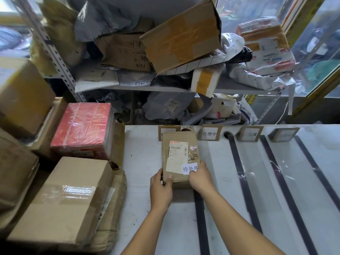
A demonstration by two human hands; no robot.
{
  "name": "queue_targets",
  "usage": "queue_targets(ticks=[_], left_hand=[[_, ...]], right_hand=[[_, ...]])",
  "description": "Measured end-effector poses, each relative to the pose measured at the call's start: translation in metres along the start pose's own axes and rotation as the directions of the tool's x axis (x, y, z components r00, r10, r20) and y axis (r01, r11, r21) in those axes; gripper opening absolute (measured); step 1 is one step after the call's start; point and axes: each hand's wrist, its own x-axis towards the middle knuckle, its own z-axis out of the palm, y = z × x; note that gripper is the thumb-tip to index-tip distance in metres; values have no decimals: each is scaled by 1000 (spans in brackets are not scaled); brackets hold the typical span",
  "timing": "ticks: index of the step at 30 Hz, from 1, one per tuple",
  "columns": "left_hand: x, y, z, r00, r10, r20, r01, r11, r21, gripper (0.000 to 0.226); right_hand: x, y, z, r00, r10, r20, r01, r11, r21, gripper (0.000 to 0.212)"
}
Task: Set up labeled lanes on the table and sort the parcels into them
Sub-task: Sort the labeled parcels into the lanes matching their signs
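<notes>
Both hands clamped on the near end of a small brown parcel (179, 157): left hand (161, 188) at the near-left corner, thumb laid on top and fingers curled around the edge; right hand (199, 178) at the near-right corner, fingers over a white slip (190, 168) printed 待处理. Parcel lying flat on the pale desk (143, 162), just ahead of both hands, in the leftmost lane, long side running away from the person, shipping label (177, 149) with barcode facing up. Far end of the parcel partly covering the first cardboard lane tag (165, 132) at the back edge of the desk. Further along that edge, three more tags: one reading 处理中 (209, 133), one reading 已完成 (249, 134), last one (283, 135) too blurred to read. Black tape strips (242, 181) dividing the desk into lanes. Left of the desk, stacked cartons, among them a red wrapped box (82, 129) and a large taped brown carton (60, 205). Behind, a metal shelf (147, 88) crammed with boxes and mailer bags.
</notes>
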Motion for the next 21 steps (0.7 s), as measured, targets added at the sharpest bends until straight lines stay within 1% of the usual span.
queue_targets(ticks=[6,8,11,15,18,20,21], left_hand=[[-1,2,0,1000,-1,-4,1,1000,17,42],[-3,4,-1,1000,-6,-1,6,1000,20,42],[-6,9,-3,1000,-16,-1,16,999,28,48],[-6,23,-15,999,-23,-38,24,999,36,55],[-2,41,-32,996,42,-77,-40,998,39,50],[2,56,-46,991,86,-103,-83,996,34,47],[3,63,-54,987,110,-117,-107,994,36,46]], right_hand=[[-1,1,-3,1000,-10,22,11,999,-38,40],[-1,1,-6,999,-20,49,23,998,-66,41],[-4,-2,-11,997,-53,63,58,995,-83,39],[-15,-17,-15,981,-193,-10,192,979,-63,40],[-25,-38,-16,946,-324,-22,322,944,-71,39],[-30,-54,-13,925,-378,-17,375,921,-104,39],[-33,-63,-10,920,-391,-20,386,915,-120,42]])
